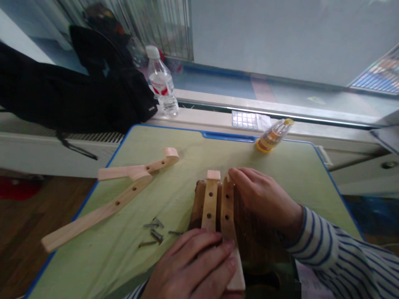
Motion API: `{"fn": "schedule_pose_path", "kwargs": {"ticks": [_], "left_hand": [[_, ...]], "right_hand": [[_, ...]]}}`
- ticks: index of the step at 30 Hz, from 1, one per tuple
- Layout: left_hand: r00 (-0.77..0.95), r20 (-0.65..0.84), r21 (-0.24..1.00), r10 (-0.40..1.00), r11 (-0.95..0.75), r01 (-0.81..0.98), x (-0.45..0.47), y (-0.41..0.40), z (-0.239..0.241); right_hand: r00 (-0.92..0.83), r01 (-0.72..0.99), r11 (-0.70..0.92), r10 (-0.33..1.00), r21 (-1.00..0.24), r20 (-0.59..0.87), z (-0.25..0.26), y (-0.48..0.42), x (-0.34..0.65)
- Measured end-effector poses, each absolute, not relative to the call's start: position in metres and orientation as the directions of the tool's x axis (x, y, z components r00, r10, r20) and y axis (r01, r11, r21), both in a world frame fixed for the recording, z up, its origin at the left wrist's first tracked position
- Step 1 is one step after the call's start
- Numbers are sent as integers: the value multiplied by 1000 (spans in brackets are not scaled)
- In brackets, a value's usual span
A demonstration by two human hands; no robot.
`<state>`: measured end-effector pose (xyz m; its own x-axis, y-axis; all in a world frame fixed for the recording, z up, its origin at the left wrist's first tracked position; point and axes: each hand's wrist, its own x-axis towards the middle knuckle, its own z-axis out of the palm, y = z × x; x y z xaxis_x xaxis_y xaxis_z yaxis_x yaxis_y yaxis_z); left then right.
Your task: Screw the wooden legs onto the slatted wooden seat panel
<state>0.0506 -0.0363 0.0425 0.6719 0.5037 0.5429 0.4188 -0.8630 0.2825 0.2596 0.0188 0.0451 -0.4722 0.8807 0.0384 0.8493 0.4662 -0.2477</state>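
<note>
Two pale angled wooden bars, the left bar (209, 203) and the right bar (227, 207), lie side by side over a dark brown wooden piece (254, 232), each with two dark holes showing. My left hand (195, 265) is closed across their near parts, fingers curled over both; its thumb is hidden. My right hand (264, 197) pinches the far tip of the right bar between thumb and fingers. Several loose metal screws (156, 236) lie beside my left hand. Farther left rest two more bars, a long bar (99, 211) and a hooked bar (156, 165), touching each other.
The greenish tabletop (190, 145) has a blue rim. A small bottle with a yellow cap (274, 135) stands near its far right edge. On the white ledge behind are a water bottle (162, 85) and a black bag (102, 87). A window runs along the back.
</note>
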Motion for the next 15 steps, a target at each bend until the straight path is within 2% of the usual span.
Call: {"fn": "schedule_pose_path", "kwargs": {"ticks": [15], "left_hand": [[667,540,317,514,-858,405,49,-37,44]], "right_hand": [[-491,835,493,868,-243,73,45,17,260]]}}
